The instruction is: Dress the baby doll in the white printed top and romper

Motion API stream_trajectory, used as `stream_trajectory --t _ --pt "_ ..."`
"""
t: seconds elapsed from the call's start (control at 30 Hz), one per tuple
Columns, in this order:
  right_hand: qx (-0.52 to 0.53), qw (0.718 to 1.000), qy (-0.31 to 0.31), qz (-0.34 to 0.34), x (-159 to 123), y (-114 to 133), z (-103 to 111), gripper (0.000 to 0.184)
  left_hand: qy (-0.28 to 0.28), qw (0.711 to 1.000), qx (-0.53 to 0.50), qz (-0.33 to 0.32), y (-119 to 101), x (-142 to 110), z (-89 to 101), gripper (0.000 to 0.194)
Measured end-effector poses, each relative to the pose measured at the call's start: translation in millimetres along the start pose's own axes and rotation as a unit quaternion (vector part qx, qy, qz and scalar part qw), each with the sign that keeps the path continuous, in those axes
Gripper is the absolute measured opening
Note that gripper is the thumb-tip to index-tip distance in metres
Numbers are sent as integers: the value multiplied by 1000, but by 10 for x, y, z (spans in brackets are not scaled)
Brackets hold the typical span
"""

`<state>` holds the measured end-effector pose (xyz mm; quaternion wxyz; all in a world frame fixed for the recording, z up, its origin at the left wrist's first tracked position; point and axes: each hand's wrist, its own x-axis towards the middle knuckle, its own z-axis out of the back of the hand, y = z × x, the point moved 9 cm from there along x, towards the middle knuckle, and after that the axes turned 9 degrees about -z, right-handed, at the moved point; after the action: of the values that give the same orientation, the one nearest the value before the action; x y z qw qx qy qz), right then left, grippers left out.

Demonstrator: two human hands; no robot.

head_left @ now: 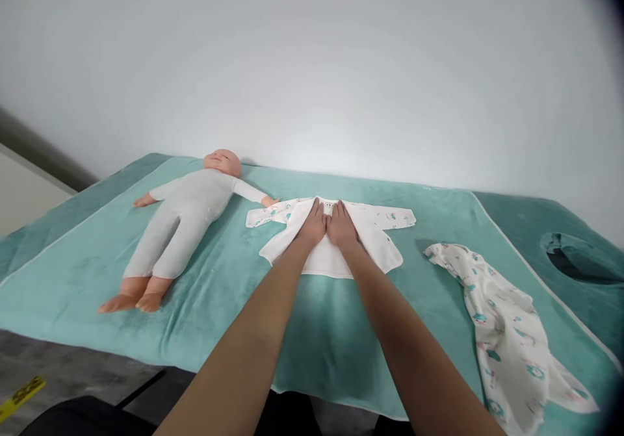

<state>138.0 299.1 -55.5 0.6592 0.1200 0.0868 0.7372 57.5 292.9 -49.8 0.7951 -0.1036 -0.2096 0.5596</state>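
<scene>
A small white baby shirt [331, 260] with printed sleeves lies spread on the green table cover, its front opened to both sides. My left hand [312, 226] rests flat on the left front flap, fingers stretched toward the collar. Beside it, nearly touching, my right hand [340, 226] lies flat on the right flap in the same way. A baby doll [188, 212] in a pale bodysuit lies on its back to the left. One of its hands is close to the shirt's left sleeve.
Crumpled at the right is a printed white baby garment [511, 325]. The green cover [219, 306] drapes over the table's front edge. A round opening [580, 257] shows at the far right. Behind the table stands a pale wall [322, 72].
</scene>
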Motion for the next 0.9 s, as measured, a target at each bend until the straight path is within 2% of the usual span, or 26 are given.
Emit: stream_trajectory --t 0.13,0.3,0.43,0.53,0.63,0.73,0.83,0.9 --pt "-13 1000 7 1 -159 -44 23 65 5 1000 15 -7 -110 -261 35 62" --pt "-25 1000 4 -12 -474 -102 92 65 34 996 85 -8 -373 -752 109 58" --pt "-37 999 15 5 -750 -134 82 65 63 992 108 -20 -598 -1127 172 57" --pt "-39 999 28 4 -946 -256 62 67 75 991 105 -23 -684 -1340 229 57" --pt "-52 998 20 -24 -1148 -469 119 69 74 991 107 -25 -690 -1473 274 57" --pt "-75 996 -13 -42 -1353 -620 265 67 60 992 104 -31 -676 -1542 293 56" --pt "-84 995 -41 -33 -1518 -630 404 64 47 993 100 -35 -696 -1603 299 56" --pt "-83 996 -38 -14 -1603 -580 434 63 51 994 87 -35 -739 -1673 316 55"
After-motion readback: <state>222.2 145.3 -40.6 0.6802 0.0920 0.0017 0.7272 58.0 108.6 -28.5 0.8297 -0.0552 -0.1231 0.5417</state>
